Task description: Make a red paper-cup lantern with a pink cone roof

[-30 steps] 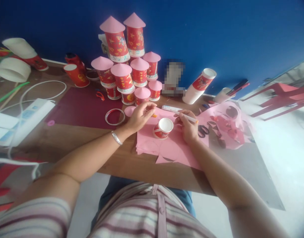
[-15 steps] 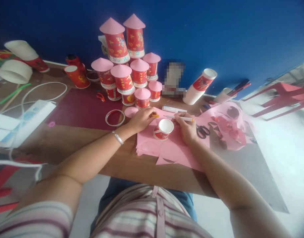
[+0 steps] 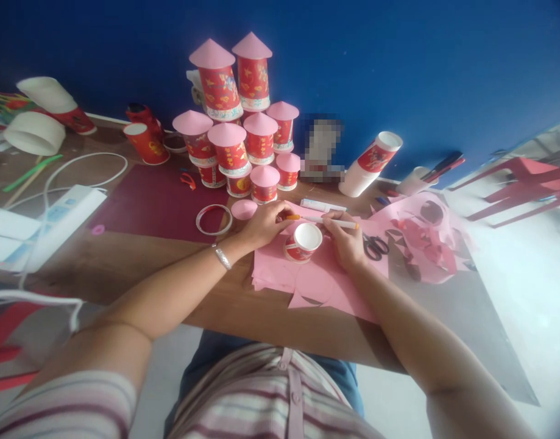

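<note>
Head view: cap point(image 3: 292, 217) now meets pen point(image 3: 334, 222).

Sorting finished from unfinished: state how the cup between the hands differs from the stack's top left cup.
The cup between the hands is open, white inside showing; the top left cup wears a pink cone. The cup between the hands is short, on pink paper; the top left cup is taller, on other cups. Both are red and printed.

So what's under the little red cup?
Pink paper sheets lie under the red paper cup, on the wooden table. The spot right beneath the cup is covered, so nothing there shows. The right hand beside it holds a white pen.
</note>
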`<state>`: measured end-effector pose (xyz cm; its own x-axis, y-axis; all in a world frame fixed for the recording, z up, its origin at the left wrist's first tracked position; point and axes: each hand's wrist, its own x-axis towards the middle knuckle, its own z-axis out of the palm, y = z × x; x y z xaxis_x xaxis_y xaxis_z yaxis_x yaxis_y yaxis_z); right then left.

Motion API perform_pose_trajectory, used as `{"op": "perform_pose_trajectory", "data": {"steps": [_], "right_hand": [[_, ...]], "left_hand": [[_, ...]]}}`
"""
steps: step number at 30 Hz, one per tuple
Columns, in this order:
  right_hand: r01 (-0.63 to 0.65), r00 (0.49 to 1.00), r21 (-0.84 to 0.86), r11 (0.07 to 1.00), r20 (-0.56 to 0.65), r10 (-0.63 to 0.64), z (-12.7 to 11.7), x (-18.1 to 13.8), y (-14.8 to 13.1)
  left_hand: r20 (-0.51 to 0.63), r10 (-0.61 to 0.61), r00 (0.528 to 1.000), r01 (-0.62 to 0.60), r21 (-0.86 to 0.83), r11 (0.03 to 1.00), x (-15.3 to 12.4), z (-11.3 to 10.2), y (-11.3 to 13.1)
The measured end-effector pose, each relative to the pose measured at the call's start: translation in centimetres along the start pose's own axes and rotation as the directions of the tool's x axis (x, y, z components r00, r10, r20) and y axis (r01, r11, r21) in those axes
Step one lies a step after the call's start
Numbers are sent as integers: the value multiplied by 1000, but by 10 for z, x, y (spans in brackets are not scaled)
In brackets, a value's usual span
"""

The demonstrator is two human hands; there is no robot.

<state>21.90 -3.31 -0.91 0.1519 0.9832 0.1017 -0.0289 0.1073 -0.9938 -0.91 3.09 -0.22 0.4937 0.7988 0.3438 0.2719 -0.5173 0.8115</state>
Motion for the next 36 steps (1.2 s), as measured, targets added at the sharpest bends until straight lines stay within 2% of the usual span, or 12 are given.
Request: {"op": "perform_pose_trajectory", "data": {"steps": [6,10,14,16,21,23,25,29,33,36], "right_hand": [[32,999,-168,985,9,-31,7,-3,-13],[0,1000,-144,990,10,2,8,-3,-13],[-26,999,-21,999,-25,25,5,0,-8],[-13,998,-27,1000,-67,11,2,1,-8],[-56,998,-262,964,-30,50,-6,5,-11],[-12,1000,-359,933,-11,9,-8,7,-10],[72,997,-495,866,20,-71,-10,10,-6],[237,969,-743,626,130,-213,-14,12,2],[320,929,-850,418,194,-316,-18,11,9],[333,918,-881,336,222,-328,-19,10,12]], "left_hand": [[-6,169,986,-168,74,983,-2,7,-6],[-14,259,966,-258,77,963,-2,9,-8],[-39,211,977,-210,44,977,-3,5,-5],[-27,167,986,-166,53,985,-3,2,-4],[-9,108,994,-106,125,986,-3,-1,-11],[-2,95,995,-94,149,984,-2,1,-14],[11,67,998,-68,189,980,0,2,-15],[76,41,996,-58,243,968,2,2,-16],[83,56,995,-76,258,963,0,3,-19],[59,67,996,-81,273,959,0,5,-21]]}}
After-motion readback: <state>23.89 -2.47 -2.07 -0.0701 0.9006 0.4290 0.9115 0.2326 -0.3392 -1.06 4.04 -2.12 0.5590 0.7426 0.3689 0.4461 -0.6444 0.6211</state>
